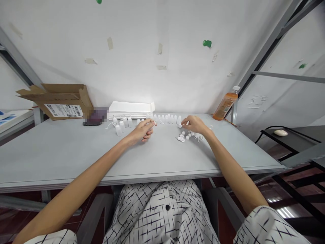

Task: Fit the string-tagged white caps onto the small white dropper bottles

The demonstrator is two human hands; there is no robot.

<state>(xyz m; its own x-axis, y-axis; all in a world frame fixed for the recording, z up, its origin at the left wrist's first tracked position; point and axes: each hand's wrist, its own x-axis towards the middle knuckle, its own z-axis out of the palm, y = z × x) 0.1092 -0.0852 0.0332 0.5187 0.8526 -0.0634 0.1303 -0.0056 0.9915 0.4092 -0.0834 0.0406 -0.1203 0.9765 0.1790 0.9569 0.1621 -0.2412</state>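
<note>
My left hand (142, 131) is closed, its thumb and index finger pinching a small white piece (154, 123) with a thin loop. My right hand (194, 124) has its fingertips together at a small white cap (180, 125), just in front of a row of white bottles (167, 119) near the wall. Nearer to me than the right hand lies a loose pile of small white caps (182, 138). Several more small white bottles (118, 130) stand to the left of my left hand, some with thin loops on top.
An open cardboard box (63, 101) and a dark, partly blurred object (95, 117) are at the back left. White stacked sheets (130, 107) lie against the wall. An orange drink bottle (225, 105) leans at the back right. A white mouse (280, 133) rests on a side shelf.
</note>
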